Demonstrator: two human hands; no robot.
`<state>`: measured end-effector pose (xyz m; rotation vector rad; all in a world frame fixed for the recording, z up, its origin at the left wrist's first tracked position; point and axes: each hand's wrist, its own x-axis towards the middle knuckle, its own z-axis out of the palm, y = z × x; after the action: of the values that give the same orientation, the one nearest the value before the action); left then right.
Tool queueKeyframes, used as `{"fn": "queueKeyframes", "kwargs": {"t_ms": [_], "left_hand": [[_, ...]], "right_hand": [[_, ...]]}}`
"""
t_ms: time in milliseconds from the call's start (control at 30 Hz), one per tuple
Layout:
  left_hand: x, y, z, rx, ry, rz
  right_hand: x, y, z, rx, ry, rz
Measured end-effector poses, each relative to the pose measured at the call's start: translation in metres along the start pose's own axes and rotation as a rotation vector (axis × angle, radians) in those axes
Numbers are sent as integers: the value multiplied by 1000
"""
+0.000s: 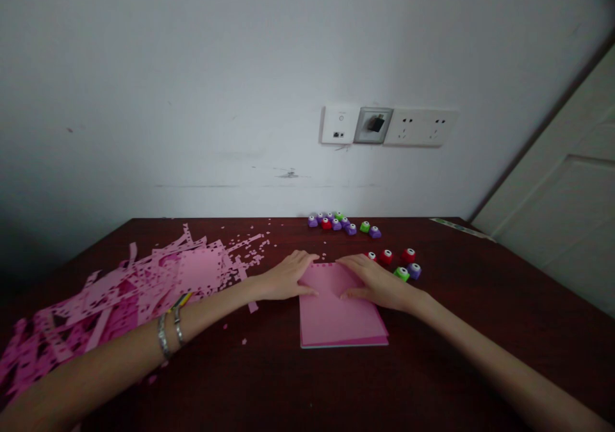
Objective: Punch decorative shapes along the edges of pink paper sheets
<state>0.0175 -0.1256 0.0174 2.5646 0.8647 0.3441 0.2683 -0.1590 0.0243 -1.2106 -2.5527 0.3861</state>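
Note:
A small stack of pink paper sheets point(339, 313) lies on the table in front of me, with a row of punched marks along its far edge. A darker pink sheet and a pale edge show beneath the top one. My left hand point(287, 275) rests at the stack's upper left edge, thumb on the paper and fingers stretched towards the far corner. On the upper right part lies my right hand point(372, 281), its thumb spread from the fingers over the sheet. Just beyond the right hand are several small craft punches, among them a red punch point(386, 257) and a green punch point(401, 274).
A heap of punched pink paper strips point(120, 291) covers the table's left side, with tiny paper cutouts point(244, 341) scattered around. More craft punches point(336, 224) stand near the wall. A patterned strip point(461, 228) lies at the far right. Sockets point(420, 127) are on the wall.

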Motion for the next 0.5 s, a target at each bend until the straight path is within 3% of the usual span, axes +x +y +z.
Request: {"fn": "queueKeyframes", "kwargs": {"t_ms": [300, 400, 500], "left_hand": [[-3, 9, 6, 256, 38, 48], [6, 0, 2, 182, 85, 7], [27, -24, -10, 64, 204, -83]], "right_hand": [[-4, -5, 2, -32, -9, -1], [-1, -3, -5, -57, 38, -14], [9, 5, -20, -116, 144, 1]]}}
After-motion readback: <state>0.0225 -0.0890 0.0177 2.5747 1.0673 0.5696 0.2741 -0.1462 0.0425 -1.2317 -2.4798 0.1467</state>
